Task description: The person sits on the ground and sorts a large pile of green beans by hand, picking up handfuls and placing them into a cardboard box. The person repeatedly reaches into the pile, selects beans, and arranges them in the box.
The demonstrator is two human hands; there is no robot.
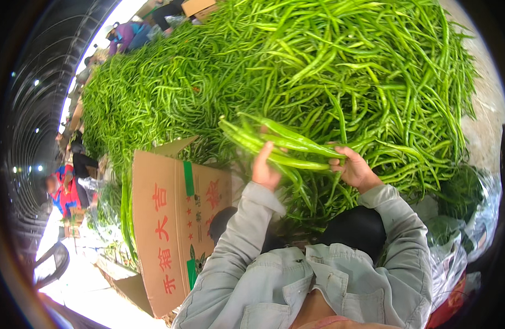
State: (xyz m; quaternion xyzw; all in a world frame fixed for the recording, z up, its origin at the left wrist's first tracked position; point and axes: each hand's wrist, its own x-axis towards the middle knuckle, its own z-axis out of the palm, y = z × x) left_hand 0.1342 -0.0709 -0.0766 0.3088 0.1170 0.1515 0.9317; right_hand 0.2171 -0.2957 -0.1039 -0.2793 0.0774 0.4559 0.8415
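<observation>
Several long green chili peppers [293,146] lie lengthwise between my two hands, above the near edge of a large pepper heap [236,74]. My left hand [268,166] is closed around the middle of the bunch, and its fingers are partly hidden and blurred. With thumb and fingers, my right hand [350,164] grips the peppers' right-hand ends. More peppers hang just below my hands. Beside my left sleeve stands an open cardboard box [166,230] with red and green print, its flaps raised; green peppers show along its left edge.
Clear plastic bags [454,242], one around dark green produce, lie at the right. Another open carton [129,288] is at the lower left. A person in red and blue [67,189] is at the far left, and another in purple [129,36] bends at the heap's far edge.
</observation>
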